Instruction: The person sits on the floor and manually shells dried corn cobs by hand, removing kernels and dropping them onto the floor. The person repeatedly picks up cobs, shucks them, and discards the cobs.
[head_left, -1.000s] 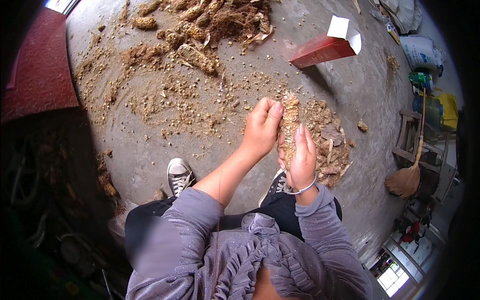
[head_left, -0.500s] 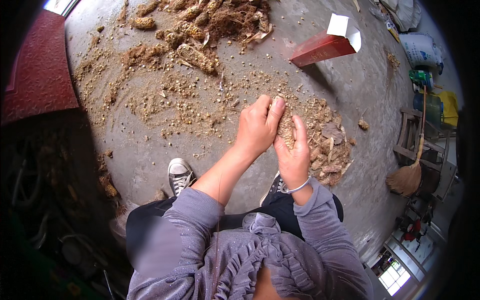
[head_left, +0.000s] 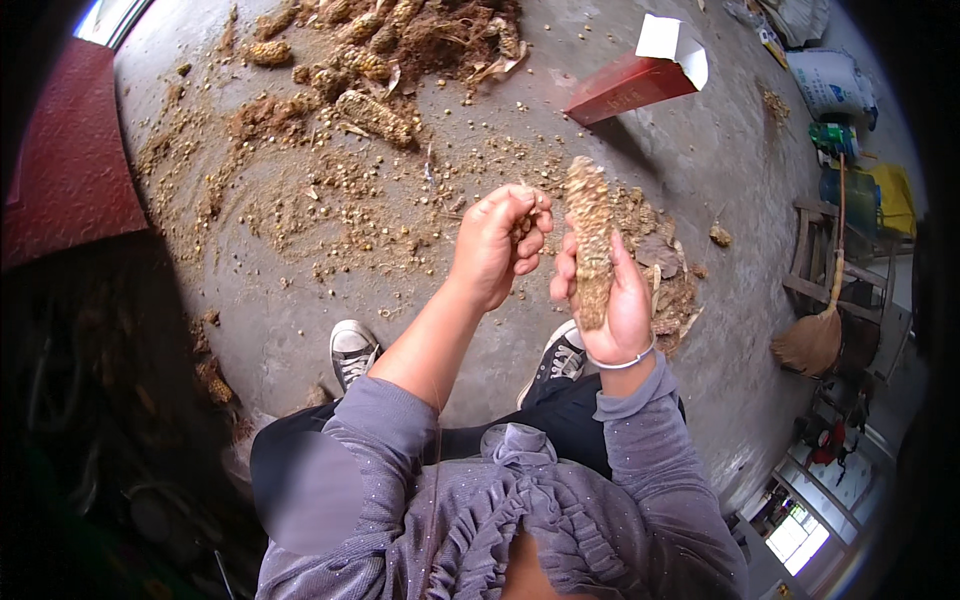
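Observation:
A mostly stripped corn cob [head_left: 590, 235] stands nearly upright in my right hand [head_left: 628, 305], its fingers and thumb closed round the lower half. To the left of the cob and apart from it, my left hand [head_left: 490, 245] is curled, fingertips bent in toward the palm; whatever it holds is hidden. Under both hands, loose corn kernels [head_left: 375, 228] and chaff are scattered over the grey floor. Beyond my right hand lies a heap of stripped cobs and husk bits [head_left: 672, 275], partly covered by that hand.
Unshelled cobs and brown silk [head_left: 440, 55] are piled at the far side. A red box with white flaps [head_left: 635, 85] stands far right, near a broom [head_left: 808, 342], a wooden chair [head_left: 800, 285] and sacks [head_left: 830, 82]. A red panel [head_left: 75, 150] is at left.
My hands have come apart. The right one has turned palm up and lifted the cob into fuller view; the left has drawn slightly left and curled its fingers.

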